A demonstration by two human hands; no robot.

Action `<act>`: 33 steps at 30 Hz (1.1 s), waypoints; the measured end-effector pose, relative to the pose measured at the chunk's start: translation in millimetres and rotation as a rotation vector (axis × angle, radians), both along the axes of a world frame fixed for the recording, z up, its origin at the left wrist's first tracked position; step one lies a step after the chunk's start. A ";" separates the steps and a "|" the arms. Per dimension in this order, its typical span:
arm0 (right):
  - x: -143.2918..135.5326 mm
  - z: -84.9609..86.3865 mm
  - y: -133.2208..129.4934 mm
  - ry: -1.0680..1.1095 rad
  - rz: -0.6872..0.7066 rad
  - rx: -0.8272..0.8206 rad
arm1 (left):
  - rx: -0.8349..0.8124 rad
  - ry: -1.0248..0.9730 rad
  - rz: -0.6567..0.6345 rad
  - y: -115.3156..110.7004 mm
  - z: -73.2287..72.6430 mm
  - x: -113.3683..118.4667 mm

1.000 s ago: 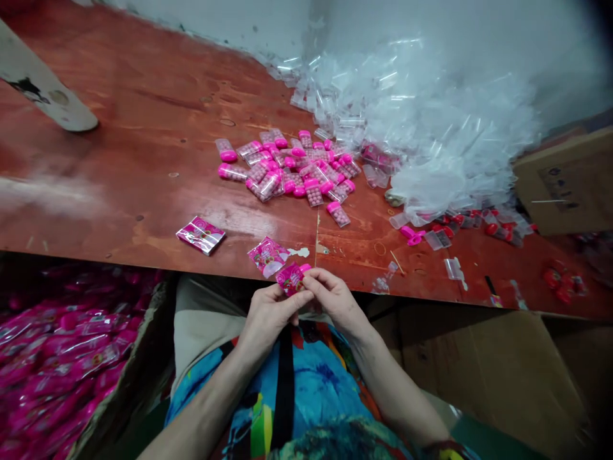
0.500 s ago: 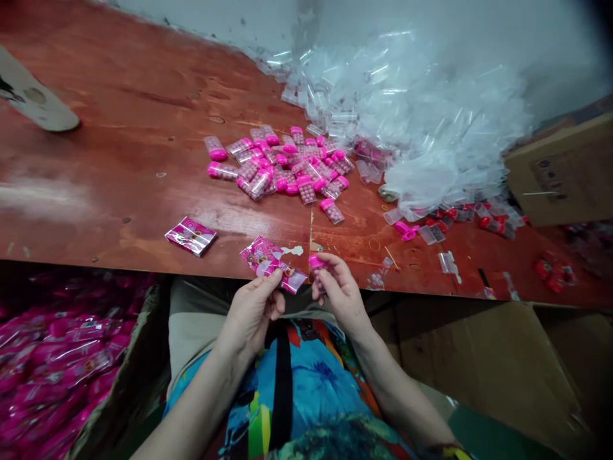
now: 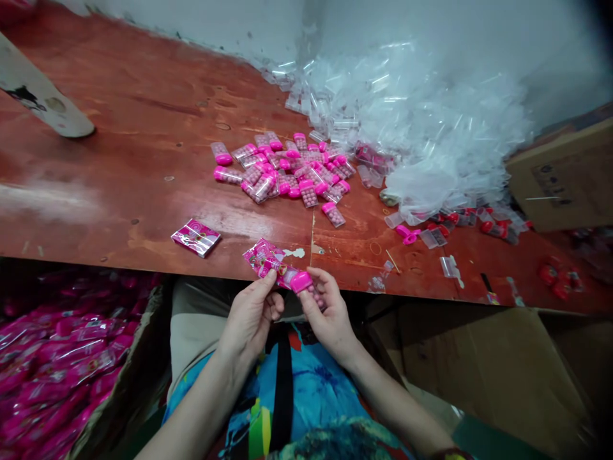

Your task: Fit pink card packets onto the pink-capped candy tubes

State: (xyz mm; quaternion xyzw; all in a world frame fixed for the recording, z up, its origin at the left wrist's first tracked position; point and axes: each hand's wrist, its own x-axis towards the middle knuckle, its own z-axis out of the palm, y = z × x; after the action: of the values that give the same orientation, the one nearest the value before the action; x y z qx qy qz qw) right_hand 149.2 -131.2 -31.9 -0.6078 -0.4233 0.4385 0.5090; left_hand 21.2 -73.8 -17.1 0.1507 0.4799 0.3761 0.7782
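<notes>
Between thumb and fingers, my left hand [image 3: 253, 313] pinches a printed pink wrapper [image 3: 264, 257] at the table's front edge. My right hand [image 3: 331, 314] grips a small clear candy box [image 3: 301, 282] with a pink cap and pink balls inside. The box's cap end meets the wrapper's right end; whether it is inside the opening I cannot tell. To the left lies a flat stack of pink wrappers [image 3: 196, 237]. Beyond my hands is a heap of filled candy boxes [image 3: 287, 169], with one box [image 3: 333, 214] lying a little apart.
A big pile of clear empty containers [image 3: 407, 121] fills the back right, beside a cardboard box [image 3: 565, 172]. Red-capped pieces [image 3: 500, 223] lie on the right. At lower left, a carton holds many wrapped pink packs [image 3: 71, 358]. A pale strip [image 3: 62, 108] stands at left.
My right hand has moved left and turned the candy box, bringing its pink cap against the wrapper. My left hand keeps its pinch. The view has shifted slightly.
</notes>
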 end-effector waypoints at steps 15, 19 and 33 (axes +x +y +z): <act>3.8 -8.3 7.0 0.471 0.131 -0.179 | 0.094 0.114 -0.070 -1.3 2.2 -2.9; 1.9 -7.5 7.2 0.207 0.075 -0.107 | 0.068 0.106 -0.136 -1.3 -1.1 -1.0; 9.3 -1.9 6.5 0.407 0.221 -0.155 | 0.088 -0.008 -0.198 0.1 0.0 -4.0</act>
State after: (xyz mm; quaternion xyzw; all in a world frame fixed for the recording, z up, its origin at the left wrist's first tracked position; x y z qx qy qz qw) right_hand 158.5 -124.6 -33.9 -0.4945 -0.3410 0.6360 0.4845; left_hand 17.2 -73.7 -17.2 0.2298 0.4424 0.3189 0.8061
